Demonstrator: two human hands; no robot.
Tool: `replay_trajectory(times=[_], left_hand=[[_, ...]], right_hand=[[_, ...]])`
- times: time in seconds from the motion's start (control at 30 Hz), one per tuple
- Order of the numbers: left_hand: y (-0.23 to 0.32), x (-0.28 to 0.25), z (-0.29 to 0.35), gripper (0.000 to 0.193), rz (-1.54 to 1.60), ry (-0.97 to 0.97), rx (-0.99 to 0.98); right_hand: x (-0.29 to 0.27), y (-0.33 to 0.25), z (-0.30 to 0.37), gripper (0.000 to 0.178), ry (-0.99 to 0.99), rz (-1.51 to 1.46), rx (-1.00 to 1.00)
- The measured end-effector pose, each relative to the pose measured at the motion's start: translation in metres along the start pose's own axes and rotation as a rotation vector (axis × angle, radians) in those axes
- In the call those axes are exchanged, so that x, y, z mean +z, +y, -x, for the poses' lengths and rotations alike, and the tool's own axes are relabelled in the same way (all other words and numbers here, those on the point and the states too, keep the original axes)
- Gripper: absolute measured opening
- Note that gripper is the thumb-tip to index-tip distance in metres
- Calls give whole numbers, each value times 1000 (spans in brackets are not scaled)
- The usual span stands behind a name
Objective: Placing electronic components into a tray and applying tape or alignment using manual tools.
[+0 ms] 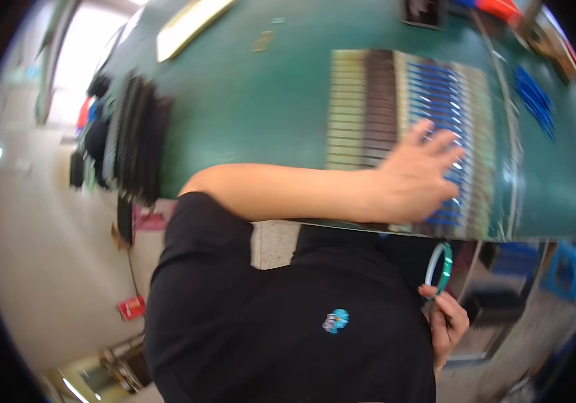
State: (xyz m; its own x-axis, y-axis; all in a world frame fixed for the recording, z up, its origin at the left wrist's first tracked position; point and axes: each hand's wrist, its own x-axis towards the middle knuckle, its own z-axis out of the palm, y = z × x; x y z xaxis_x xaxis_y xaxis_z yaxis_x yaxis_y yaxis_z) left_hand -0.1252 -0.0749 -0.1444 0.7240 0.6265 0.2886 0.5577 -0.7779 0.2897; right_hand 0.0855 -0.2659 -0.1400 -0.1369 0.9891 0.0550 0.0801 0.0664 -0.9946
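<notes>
My left forearm reaches across to the right, and my left hand [419,178] lies over a row of thin blue strips [429,87], its fingers spread. Whether the palm presses on them is hard to tell because of blur. The strips sit on a flat ribbed panel [346,107] with pale green and dark brown bands. Down by the table's front edge, my right hand [448,326] pinches a narrow green-and-white ring [445,272], which looks like a roll of tape, between thumb and fingers.
The green table [248,114] carries a stack of dark textile-like pieces [137,138] at its left edge. Loose blue strips [535,101] lie at the right, a phone-like dark object [423,12] at the back. A blue stool [570,270] stands below right.
</notes>
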Motion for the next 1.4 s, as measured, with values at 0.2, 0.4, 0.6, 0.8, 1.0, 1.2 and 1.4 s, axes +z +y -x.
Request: replay_trajectory(times=[0.2,0.4,0.6,0.8,1.0,1.2,1.4], left_hand=[[0,0,11,29,-17,49,-54],[-11,-14,15,35,90,-8,-9],[3,-19,10,37,17,-88,-4],[7,-16,10,33,109,-65,43],[9,-13,12,24,143,-31,51],[20,-10,8,29,64,-58,112],[18,-25,16,28,-59,-164,124]], right_hand=[[-12,-2,13,29,-83,-75,125],[1,-9,-3,35,-141,5,-5],[2,-4,8,41,-95,5,-31],[-3,-3,8,35,-110,15,-33],[-3,2,4,32,-119,3,-45],[-2,0,20,31,-105,19,-9],[20,15,9,24,39,-101,-213]])
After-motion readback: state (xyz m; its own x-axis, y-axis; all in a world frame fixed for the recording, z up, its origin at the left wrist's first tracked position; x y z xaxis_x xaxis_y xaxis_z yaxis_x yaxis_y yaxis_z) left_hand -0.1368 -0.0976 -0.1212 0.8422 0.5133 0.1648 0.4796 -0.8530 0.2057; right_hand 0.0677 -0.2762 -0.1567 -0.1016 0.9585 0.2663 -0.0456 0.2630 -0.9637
